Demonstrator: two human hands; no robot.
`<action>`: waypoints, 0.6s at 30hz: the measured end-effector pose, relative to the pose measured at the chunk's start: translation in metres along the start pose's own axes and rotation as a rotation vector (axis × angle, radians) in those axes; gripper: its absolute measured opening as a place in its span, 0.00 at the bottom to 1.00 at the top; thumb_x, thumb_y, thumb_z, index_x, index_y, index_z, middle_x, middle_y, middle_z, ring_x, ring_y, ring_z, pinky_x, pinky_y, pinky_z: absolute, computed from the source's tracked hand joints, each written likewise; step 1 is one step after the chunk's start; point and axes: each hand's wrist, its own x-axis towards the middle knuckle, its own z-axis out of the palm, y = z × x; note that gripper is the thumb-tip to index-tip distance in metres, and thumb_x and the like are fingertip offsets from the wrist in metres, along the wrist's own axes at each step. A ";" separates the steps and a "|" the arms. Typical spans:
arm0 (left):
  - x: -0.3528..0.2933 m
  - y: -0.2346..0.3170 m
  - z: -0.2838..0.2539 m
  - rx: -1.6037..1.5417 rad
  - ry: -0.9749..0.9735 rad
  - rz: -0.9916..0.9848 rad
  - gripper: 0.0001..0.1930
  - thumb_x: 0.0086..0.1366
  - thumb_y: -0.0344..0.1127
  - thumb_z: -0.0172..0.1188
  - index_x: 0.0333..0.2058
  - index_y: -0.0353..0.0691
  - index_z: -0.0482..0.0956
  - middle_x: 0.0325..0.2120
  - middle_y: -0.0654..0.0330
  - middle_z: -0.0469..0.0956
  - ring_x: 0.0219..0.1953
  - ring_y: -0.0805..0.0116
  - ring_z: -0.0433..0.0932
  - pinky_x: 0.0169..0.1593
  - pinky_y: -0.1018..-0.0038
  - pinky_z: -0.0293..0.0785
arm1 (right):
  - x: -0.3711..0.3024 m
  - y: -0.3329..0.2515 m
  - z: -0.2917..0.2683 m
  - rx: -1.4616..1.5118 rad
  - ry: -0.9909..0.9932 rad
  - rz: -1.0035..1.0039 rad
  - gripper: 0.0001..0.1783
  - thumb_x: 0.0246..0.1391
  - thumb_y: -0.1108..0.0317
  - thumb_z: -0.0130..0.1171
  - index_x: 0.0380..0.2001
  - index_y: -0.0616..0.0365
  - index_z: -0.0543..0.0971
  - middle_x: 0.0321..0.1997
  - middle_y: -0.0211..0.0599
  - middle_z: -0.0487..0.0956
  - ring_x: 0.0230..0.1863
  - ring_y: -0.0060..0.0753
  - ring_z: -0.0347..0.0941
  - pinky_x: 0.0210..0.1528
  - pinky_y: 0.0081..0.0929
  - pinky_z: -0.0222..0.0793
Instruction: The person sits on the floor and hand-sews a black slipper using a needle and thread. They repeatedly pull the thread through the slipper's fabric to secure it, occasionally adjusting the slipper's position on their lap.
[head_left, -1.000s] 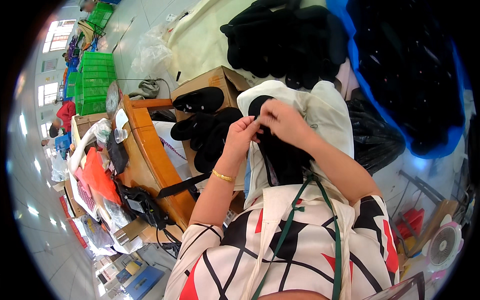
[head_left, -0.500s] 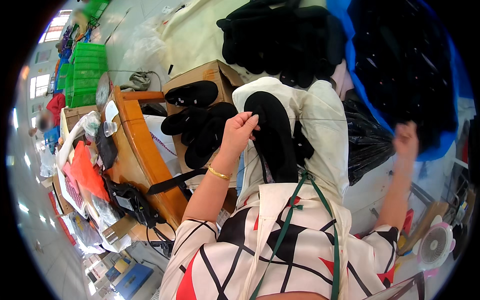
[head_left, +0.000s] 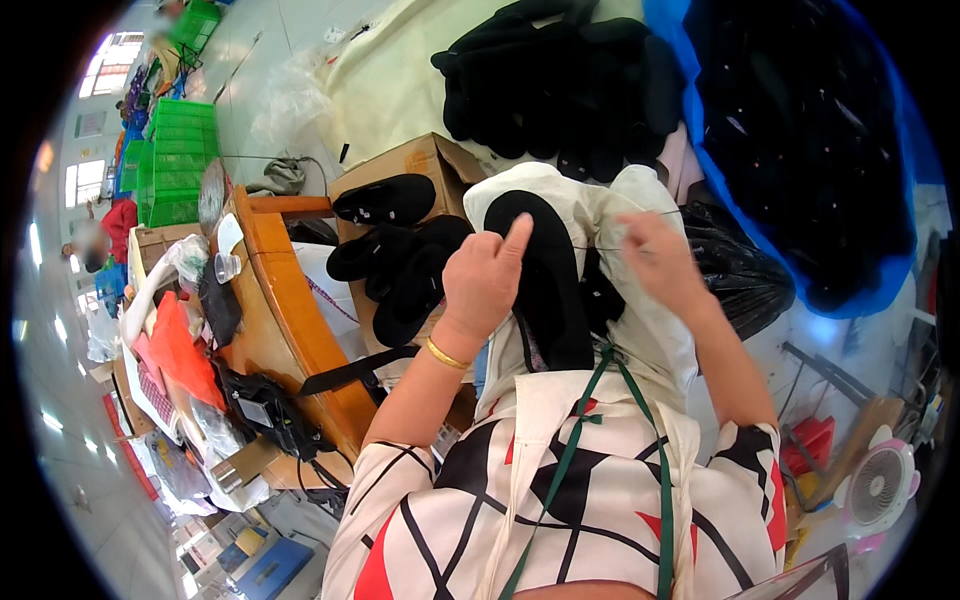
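A black cloth shoe (head_left: 555, 300) lies lengthwise on my lap, over the white apron. My left hand (head_left: 484, 283) grips its left edge with the fingers curled and the index finger stretched along the top. Over my right knee is my right hand (head_left: 655, 258), slightly blurred, with its fingers pinched together. A thin dark thread (head_left: 598, 249) runs from the shoe to this hand. A fine dark line also sticks out beside the right fingers; whether it is a needle is unclear. Another black piece (head_left: 600, 295) lies partly hidden right of the shoe.
Several black shoes (head_left: 385, 200) rest on a cardboard box (head_left: 430, 160) at the left. Beyond my knees is a black pile (head_left: 560, 85); a blue-lined bag (head_left: 800, 150) of black pieces stands right. A wooden table (head_left: 300, 330) is at left, a fan (head_left: 880, 483) at lower right.
My right hand has come in from the far right to just right of the shoe, and the stretched thread has shortened. My left index finger now points out along the shoe instead of pinching.
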 end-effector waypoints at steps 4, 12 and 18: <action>-0.003 -0.005 -0.006 0.106 -0.078 0.125 0.20 0.51 0.26 0.63 0.45 0.42 0.81 0.26 0.62 0.69 0.27 0.63 0.72 0.31 0.70 0.71 | 0.014 -0.012 0.034 -0.200 -0.217 -0.164 0.06 0.52 0.72 0.61 0.34 0.58 0.77 0.31 0.40 0.74 0.35 0.45 0.74 0.37 0.37 0.71; -0.007 0.005 -0.005 -0.049 -0.101 -0.019 0.23 0.49 0.30 0.66 0.47 0.38 0.76 0.38 0.53 0.75 0.40 0.54 0.75 0.43 0.66 0.74 | 0.050 -0.012 0.046 -0.218 0.193 -0.151 0.07 0.57 0.66 0.60 0.30 0.58 0.76 0.27 0.35 0.74 0.32 0.31 0.74 0.33 0.27 0.72; -0.009 0.000 0.011 -0.084 -0.074 -0.063 0.24 0.48 0.29 0.68 0.47 0.40 0.76 0.39 0.56 0.76 0.41 0.55 0.75 0.43 0.67 0.75 | 0.054 -0.062 0.088 1.385 0.126 0.347 0.16 0.70 0.61 0.47 0.30 0.59 0.74 0.26 0.28 0.73 0.28 0.22 0.70 0.37 0.19 0.68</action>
